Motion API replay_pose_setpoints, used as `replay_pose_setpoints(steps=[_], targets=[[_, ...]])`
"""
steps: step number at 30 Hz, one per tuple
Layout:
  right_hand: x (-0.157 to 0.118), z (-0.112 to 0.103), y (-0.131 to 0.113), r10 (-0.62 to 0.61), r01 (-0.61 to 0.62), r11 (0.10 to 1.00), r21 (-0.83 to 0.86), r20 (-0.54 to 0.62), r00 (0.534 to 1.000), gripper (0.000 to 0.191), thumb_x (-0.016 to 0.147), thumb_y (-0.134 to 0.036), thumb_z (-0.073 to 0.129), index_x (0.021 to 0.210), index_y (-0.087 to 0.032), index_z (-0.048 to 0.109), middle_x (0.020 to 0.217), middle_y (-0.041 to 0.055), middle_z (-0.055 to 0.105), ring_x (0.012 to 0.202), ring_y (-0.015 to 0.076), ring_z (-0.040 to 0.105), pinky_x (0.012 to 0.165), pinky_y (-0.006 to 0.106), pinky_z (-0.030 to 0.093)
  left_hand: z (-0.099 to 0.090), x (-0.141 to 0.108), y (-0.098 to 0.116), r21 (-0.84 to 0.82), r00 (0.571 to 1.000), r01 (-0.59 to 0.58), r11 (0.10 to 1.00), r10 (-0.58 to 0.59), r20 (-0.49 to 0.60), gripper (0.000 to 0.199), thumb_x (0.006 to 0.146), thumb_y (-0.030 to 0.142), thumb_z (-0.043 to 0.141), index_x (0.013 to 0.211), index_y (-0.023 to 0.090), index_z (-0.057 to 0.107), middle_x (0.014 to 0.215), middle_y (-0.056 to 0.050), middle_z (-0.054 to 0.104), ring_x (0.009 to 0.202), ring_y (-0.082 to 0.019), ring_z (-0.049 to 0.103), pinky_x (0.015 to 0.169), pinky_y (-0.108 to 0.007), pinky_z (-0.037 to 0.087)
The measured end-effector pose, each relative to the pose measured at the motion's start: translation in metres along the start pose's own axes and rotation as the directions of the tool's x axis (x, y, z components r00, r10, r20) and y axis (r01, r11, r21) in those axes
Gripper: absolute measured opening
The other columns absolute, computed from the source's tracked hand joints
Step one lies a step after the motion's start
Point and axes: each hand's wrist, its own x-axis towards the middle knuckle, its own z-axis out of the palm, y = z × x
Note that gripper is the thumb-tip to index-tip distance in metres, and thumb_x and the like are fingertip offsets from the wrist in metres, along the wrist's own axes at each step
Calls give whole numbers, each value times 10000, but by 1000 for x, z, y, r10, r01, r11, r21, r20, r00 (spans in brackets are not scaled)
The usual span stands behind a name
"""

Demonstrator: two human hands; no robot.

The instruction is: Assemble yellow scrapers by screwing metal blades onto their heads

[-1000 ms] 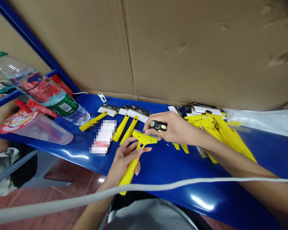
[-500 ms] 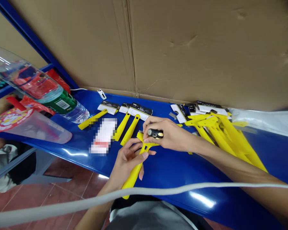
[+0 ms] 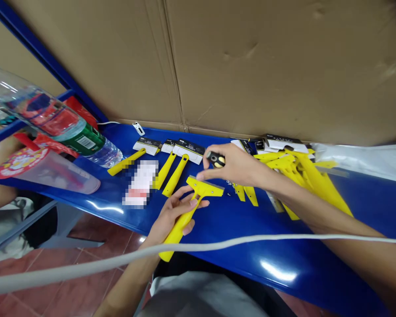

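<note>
My left hand is closed around the handle of a yellow scraper, tilted with its wide head pointing away from me. Two screws show on that head, and a thin blade edge runs along its far side. Just above the head, my right hand grips a screwdriver by its black and pale-yellow handle; the shaft cannot be made out. Under my right wrist lie small yellow plates, with tiny screws beside them on the blue table.
Yellow scraper parts are piled at right, near a plastic bag. Carded scrapers lie at centre left. A water bottle and a lidded cup stand left. A pale cable crosses the foreground. Another person's arm shows at far left.
My right hand has lifted up and away with the screwdriver, uncovering the scraper's head and its screws. My left hand keeps its hold on the handle.
</note>
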Motion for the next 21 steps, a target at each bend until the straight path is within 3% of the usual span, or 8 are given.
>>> replay_pose_setpoints(steps=[2,5,7,9,16,21], targets=[[-6,-12,-8,-95,106,989,108,-100,990,346,937,-515,793,937,-225,605,784,-42,555,696,140,491,633,304,396,2,0,-2,-26,999,-15,1000,14,-43,476,810,170,907,1215,195,660,1120,-109,779,1204,-345,779,332,-123,421],[-19,-25,-26,-263,307,901,307,-179,948,224,1049,-443,647,1112,-262,532,1014,5,613,917,182,635,807,358,542,6,-1,-4,-8,995,-60,998,59,-75,490,805,162,909,1222,192,654,1081,-109,776,1219,-344,774,333,-125,410],[-27,-28,-38,-343,397,853,338,-210,915,228,1052,-427,657,1145,-280,511,1120,30,627,1043,209,669,913,407,582,7,-2,-5,11,994,-82,997,82,-75,493,807,163,909,1226,187,651,1117,-125,775,1233,-356,767,340,-125,409],[-32,-25,-47,-384,450,833,322,-251,889,242,1050,-417,679,1153,-291,500,1141,41,629,1053,218,683,939,433,603,7,-2,-5,22,994,-88,996,89,-63,491,810,166,909,1227,183,649,1162,-140,772,1239,-366,763,344,-129,413],[-24,5,-41,-428,506,782,365,-277,861,294,1078,-435,662,1182,-275,438,1134,41,614,991,185,704,861,381,637,3,0,-6,23,997,-79,997,80,-23,463,823,166,902,1209,189,647,1108,-117,767,1214,-349,775,348,-135,425],[-19,9,-32,-435,499,782,374,-245,866,279,1089,-398,659,1186,-269,431,1142,37,604,993,168,712,862,347,616,3,-1,-7,17,996,-80,997,81,-23,462,834,148,886,1231,194,655,1163,-114,756,1200,-336,779,356,-128,434]])
